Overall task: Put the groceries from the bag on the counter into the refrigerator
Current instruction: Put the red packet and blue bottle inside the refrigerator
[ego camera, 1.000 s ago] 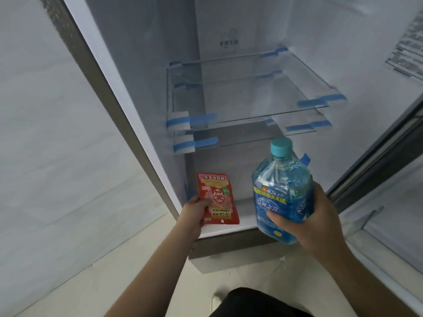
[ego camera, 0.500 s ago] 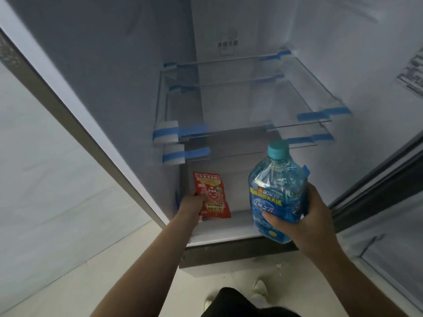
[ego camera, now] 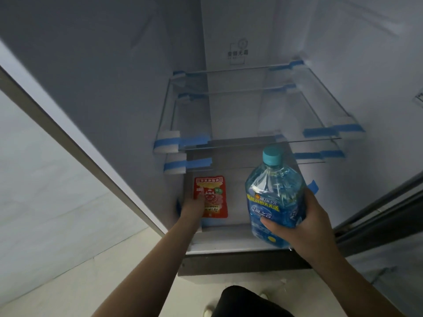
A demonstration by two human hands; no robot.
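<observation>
The refrigerator (ego camera: pixel 229 245) stands open in front of me. A red snack packet (ego camera: pixel 214 195) is low inside it, at the left of the bottom compartment. My left hand (ego camera: pixel 193 208) reaches in and holds the packet by its lower left edge, thumb on its face. A large blue drink bottle (ego camera: pixel 274 197) with a teal cap is upright at the fridge's front right. My right hand (ego camera: pixel 306 220) grips the bottle around its lower body, just above the front ledge.
Two glass shelves (ego camera: pixel 251 143) with blue tape and white foam at their corners sit above the bottom compartment. The fridge's left side panel (ego camera: pixel 68 138) runs diagonally, a pale wall to its left. The open door (ego camera: pixel 389 213) is at the right. Tiled floor below.
My left hand has carried the red packet deeper into the bottom compartment. The bottle has moved slightly forward toward the fridge opening. My view has come closer to the fridge.
</observation>
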